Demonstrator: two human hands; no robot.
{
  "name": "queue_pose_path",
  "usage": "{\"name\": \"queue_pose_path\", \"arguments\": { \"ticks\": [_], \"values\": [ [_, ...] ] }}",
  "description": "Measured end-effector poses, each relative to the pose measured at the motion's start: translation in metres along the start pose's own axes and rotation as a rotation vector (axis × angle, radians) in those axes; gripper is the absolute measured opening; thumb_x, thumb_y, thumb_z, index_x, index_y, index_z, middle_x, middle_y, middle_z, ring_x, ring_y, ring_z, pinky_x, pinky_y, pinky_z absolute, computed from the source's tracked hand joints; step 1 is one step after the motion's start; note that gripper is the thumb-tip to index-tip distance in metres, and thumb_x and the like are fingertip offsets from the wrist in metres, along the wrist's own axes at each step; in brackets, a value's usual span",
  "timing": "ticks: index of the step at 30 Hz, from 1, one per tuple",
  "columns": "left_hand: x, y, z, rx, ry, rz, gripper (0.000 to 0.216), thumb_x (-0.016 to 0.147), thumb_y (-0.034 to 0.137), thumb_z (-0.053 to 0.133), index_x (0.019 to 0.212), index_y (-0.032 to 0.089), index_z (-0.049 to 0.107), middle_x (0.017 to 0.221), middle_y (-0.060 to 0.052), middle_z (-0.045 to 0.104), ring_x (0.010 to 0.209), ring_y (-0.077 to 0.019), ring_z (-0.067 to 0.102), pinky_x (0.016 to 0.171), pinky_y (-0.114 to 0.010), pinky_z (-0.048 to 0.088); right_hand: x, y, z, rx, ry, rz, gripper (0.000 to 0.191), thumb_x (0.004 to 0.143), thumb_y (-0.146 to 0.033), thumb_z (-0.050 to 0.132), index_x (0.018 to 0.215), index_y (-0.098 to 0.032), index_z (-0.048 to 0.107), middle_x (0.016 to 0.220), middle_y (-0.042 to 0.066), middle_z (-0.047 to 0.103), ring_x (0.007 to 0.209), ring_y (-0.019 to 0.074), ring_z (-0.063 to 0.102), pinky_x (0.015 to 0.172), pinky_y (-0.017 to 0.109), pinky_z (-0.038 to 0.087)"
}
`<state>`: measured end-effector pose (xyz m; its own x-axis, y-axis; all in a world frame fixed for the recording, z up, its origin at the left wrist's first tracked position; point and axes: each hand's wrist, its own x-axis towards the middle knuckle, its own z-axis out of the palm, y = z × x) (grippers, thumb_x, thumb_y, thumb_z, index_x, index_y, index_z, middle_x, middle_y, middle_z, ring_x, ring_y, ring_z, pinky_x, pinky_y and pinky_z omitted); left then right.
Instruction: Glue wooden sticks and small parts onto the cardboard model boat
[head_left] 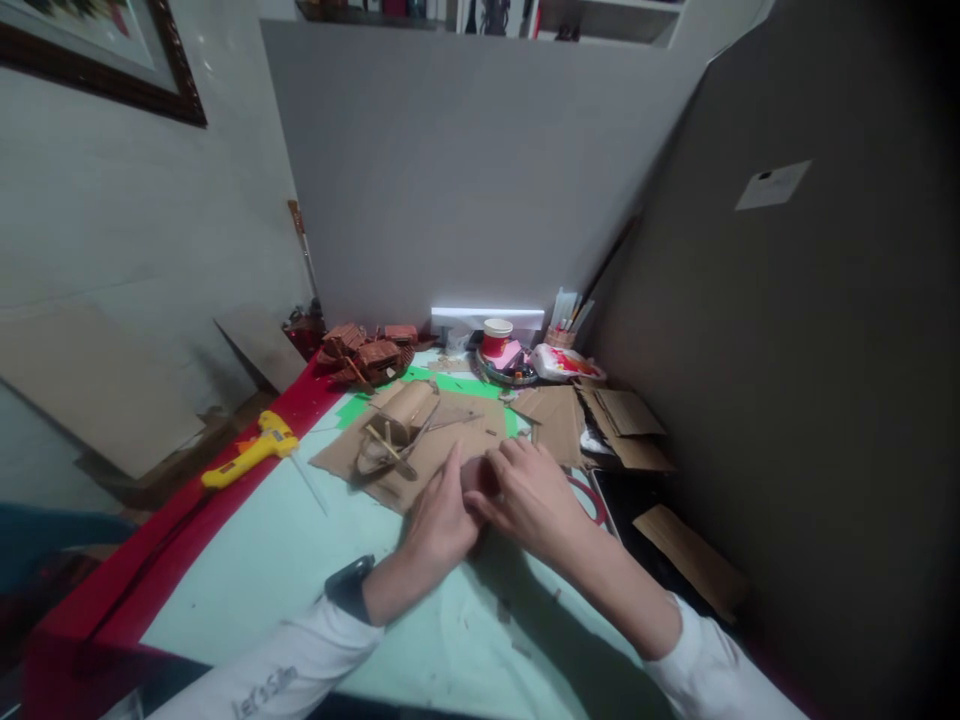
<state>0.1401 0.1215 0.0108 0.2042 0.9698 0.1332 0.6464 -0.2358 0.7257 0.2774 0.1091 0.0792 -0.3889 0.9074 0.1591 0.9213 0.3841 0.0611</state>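
My left hand (444,510) and my right hand (529,490) are together over the front of the table, closed around a small brown piece (478,476). Fingers cover most of it, so I cannot tell its exact kind. Just beyond the hands lies a flat cardboard sheet (390,490). On that sheet rest a cardboard roll (409,408) and crossed thin sticks (390,452). Beside my right wrist is a red ring (591,500), partly hidden by the forearm.
A yellow glue gun (251,452) lies at the left edge. Reddish-brown pieces (367,355), a red cup (496,338) on a tray and a brush holder (562,330) stand at the back. Cardboard scraps (626,420) lie right, near a grey partition (787,330).
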Motion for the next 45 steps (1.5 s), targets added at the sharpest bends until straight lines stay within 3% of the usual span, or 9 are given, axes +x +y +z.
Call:
{"name": "queue_pose_path", "arguments": {
  "ticks": [7,15,21,26,31,35,39,43,45],
  "values": [
    [0.002,0.0,-0.004,0.051,-0.023,-0.03,0.08,0.078,0.022,0.06,0.152,0.011,0.03,0.124,-0.019,0.07,0.111,-0.0344,0.067,0.09,-0.04,0.052,0.008,0.005,-0.003,0.05,-0.04,-0.074,0.024,0.086,-0.036,0.071,0.086,-0.012,0.068,0.09,0.011,0.065,0.086,0.0255,0.058,0.075,0.034,0.043],
    [0.003,0.002,-0.004,0.07,-0.005,-0.047,0.075,0.076,0.023,0.063,0.146,0.01,0.039,0.117,-0.021,0.072,0.106,-0.039,0.068,0.086,-0.045,0.052,0.013,0.013,-0.006,0.126,-0.092,-0.115,0.019,0.082,-0.031,0.075,0.086,-0.014,0.069,0.09,0.009,0.063,0.083,0.0216,0.057,0.07,0.029,0.042],
    [0.002,0.004,-0.006,0.029,0.016,0.0,0.055,0.076,0.022,0.065,0.13,0.018,0.053,0.116,-0.014,0.072,0.105,-0.0364,0.069,0.084,-0.042,0.052,0.016,0.014,-0.011,0.185,-0.138,-0.121,0.011,0.08,-0.022,0.074,0.083,-0.012,0.07,0.086,0.008,0.06,0.076,0.0194,0.056,0.064,0.029,0.04],
    [0.0,0.003,-0.007,-0.029,0.0,0.022,0.051,0.077,0.027,0.069,0.125,0.023,0.053,0.109,-0.009,0.075,0.1,-0.0333,0.071,0.08,-0.039,0.054,0.012,0.017,-0.016,0.266,-0.18,-0.197,0.026,0.08,-0.016,0.076,0.104,-0.012,0.068,0.099,0.008,0.062,0.085,0.018,0.059,0.072,0.026,0.046],
    [0.001,-0.001,-0.005,-0.088,-0.009,0.039,0.061,0.073,0.025,0.075,0.128,0.024,0.049,0.112,-0.006,0.074,0.1,-0.0279,0.071,0.082,-0.035,0.055,0.004,0.019,-0.024,0.246,-0.185,-0.268,0.033,0.084,-0.002,0.064,0.113,-0.018,0.065,0.109,0.008,0.066,0.098,0.0189,0.06,0.088,0.03,0.046],
    [0.002,-0.005,-0.002,-0.099,-0.012,0.025,0.072,0.075,0.029,0.075,0.138,0.021,0.041,0.112,-0.01,0.075,0.104,-0.0296,0.07,0.085,-0.037,0.054,0.005,0.016,-0.024,0.149,-0.143,-0.163,0.04,0.087,-0.026,0.07,0.124,-0.012,0.059,0.108,0.014,0.068,0.097,0.0279,0.063,0.082,0.038,0.048],
    [0.003,-0.005,-0.002,-0.095,-0.008,0.003,0.072,0.075,0.022,0.071,0.14,0.019,0.04,0.115,-0.014,0.074,0.11,-0.0323,0.069,0.088,-0.04,0.053,0.017,0.012,-0.016,0.026,-0.172,-0.128,0.028,0.085,-0.037,0.07,0.093,-0.01,0.069,0.088,0.016,0.069,0.079,0.0308,0.065,0.07,0.039,0.046],
    [0.002,-0.003,-0.005,-0.1,-0.014,-0.005,0.071,0.073,0.021,0.072,0.138,0.02,0.044,0.112,-0.013,0.075,0.105,-0.0351,0.07,0.083,-0.041,0.054,0.023,0.013,-0.022,-0.008,-0.221,-0.277,0.019,0.08,-0.02,0.071,0.098,-0.015,0.068,0.096,0.011,0.07,0.086,0.0255,0.063,0.074,0.034,0.043],
    [0.002,-0.002,-0.005,-0.111,-0.014,-0.002,0.071,0.072,0.02,0.073,0.137,0.021,0.044,0.112,-0.012,0.075,0.104,-0.0344,0.071,0.081,-0.039,0.054,0.022,0.014,-0.03,-0.003,-0.244,-0.353,0.026,0.08,-0.006,0.064,0.103,-0.019,0.067,0.102,0.007,0.07,0.091,0.0216,0.062,0.078,0.031,0.042]
  ]
}}
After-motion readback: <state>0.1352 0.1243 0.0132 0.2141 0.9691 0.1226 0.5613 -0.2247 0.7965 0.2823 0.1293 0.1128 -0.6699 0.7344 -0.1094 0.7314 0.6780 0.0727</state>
